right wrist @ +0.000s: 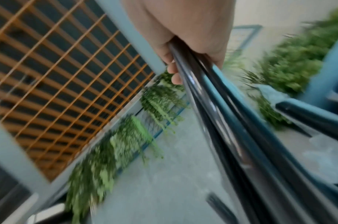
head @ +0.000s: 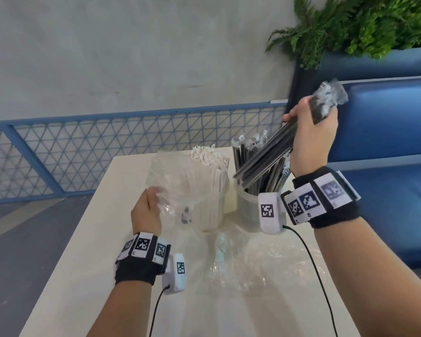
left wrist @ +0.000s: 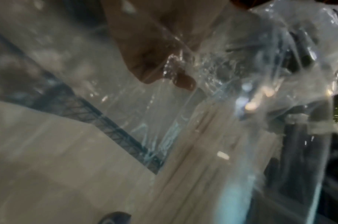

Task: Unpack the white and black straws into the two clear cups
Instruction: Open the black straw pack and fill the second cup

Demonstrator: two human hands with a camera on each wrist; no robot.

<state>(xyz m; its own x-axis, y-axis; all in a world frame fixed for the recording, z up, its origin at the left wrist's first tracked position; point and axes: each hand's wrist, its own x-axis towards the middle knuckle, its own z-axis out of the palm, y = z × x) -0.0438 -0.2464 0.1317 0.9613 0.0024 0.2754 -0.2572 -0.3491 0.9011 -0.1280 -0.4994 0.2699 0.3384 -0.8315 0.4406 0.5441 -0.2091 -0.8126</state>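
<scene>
Two clear cups stand side by side on the table. The left cup [head: 213,207] is packed with white straws [head: 209,164]. The right cup [head: 247,210] holds several wrapped black straws [head: 243,152]. My right hand [head: 309,132] grips a bundle of black straws [head: 265,159] [right wrist: 231,121], slanted with its lower end over the right cup. My left hand [head: 147,210] pinches a clear plastic bag [head: 170,181] [left wrist: 240,63] held in front of the white straws; its fingers [left wrist: 145,63] are closed on the film.
Another crumpled clear bag [head: 243,259] lies on the beige table [head: 88,251] in front of the cups. A blue mesh railing [head: 107,147] runs behind the table. A blue bench [head: 387,132] and green ferns [head: 365,23] are at the right.
</scene>
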